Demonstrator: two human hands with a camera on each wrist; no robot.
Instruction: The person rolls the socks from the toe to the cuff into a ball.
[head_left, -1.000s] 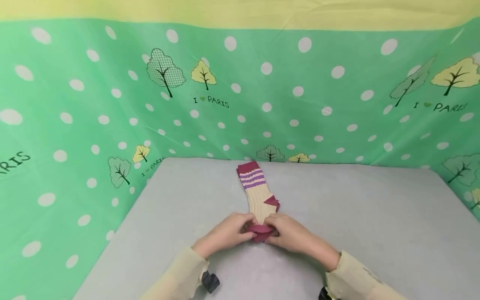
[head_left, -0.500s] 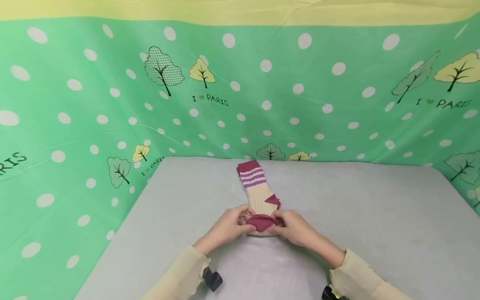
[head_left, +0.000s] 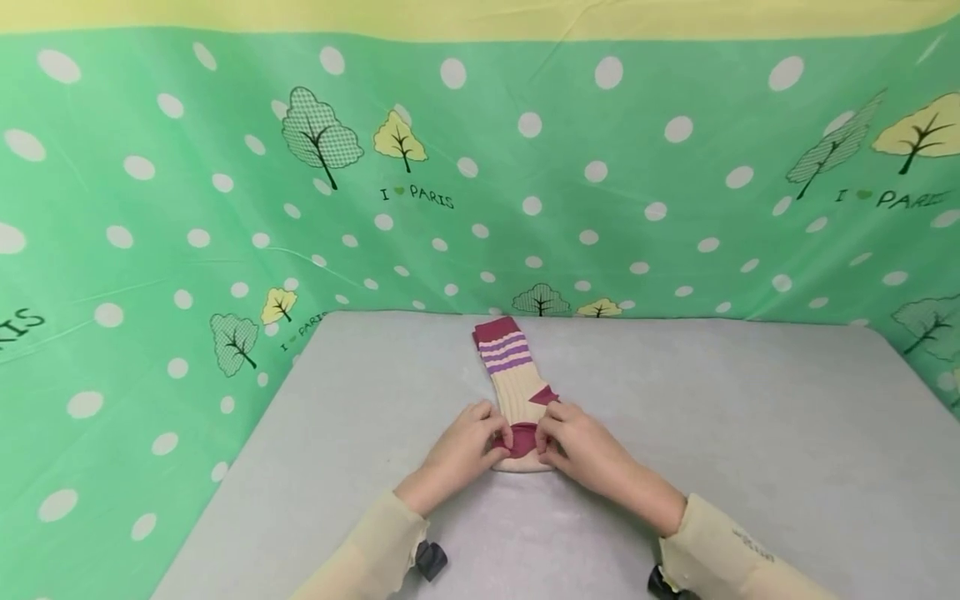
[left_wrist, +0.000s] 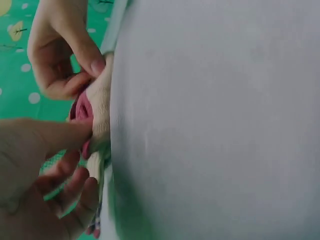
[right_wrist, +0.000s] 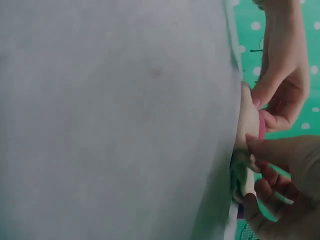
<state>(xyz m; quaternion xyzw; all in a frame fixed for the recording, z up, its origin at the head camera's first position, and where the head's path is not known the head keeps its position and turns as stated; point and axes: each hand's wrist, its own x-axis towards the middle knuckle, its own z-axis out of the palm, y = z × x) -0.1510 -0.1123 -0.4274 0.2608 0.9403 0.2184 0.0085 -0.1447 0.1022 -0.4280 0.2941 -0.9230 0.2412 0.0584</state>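
Observation:
A pair of cream socks (head_left: 517,392), with maroon cuffs, heels and toes and purple stripes, lies flat on the grey table, cuffs farthest away. The near end is folded back, so the maroon toe (head_left: 522,439) rests on top of the cream foot. My left hand (head_left: 462,446) pinches the left side of this fold between thumb and fingers. On the opposite side, my right hand (head_left: 587,446) pinches the fold's right edge. The left wrist view shows both thumbs on the cream fabric (left_wrist: 102,100), with maroon fabric between the hands. Fingers partly hide the fold's corners.
The grey tabletop (head_left: 750,433) extends on both sides of the socks. A green polka-dot cloth (head_left: 637,167) with printed trees hangs behind and to the left. Dark wrist-camera mounts (head_left: 431,560) sit under the cream sleeves.
The sock's toe end has been folded away from the person onto the foot, exposing a cream edge nearest them. Both hands have shifted slightly away and now press closer around the fold.

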